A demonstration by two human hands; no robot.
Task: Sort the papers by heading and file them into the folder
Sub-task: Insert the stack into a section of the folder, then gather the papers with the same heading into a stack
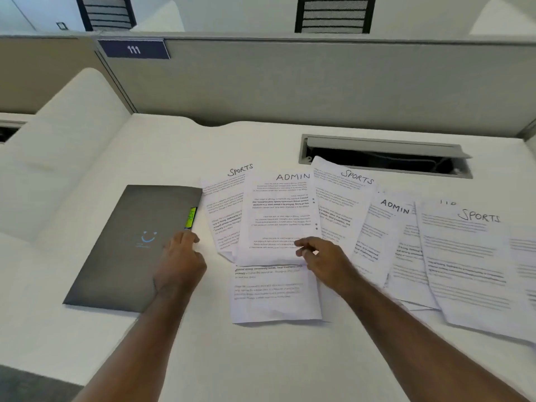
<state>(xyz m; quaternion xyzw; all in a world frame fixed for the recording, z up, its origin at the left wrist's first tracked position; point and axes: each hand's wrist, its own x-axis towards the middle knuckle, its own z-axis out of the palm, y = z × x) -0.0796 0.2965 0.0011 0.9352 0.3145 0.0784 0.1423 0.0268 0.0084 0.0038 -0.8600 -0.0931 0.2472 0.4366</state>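
A closed grey folder with a green tab lies on the white desk at the left. My left hand rests on its right edge, fingers curled on the cover. Right of it, several printed sheets are fanned out, headed SPORTS, ADMIN, SPORTS, ADMIN and SPORTS. My right hand pinches the lower edge of the middle ADMIN sheet, which lies over another printed sheet.
An open cable hatch is set into the desk behind the papers. A grey partition with a "111" label closes off the back. A white raised panel stands at the left. Bare desk lies near me.
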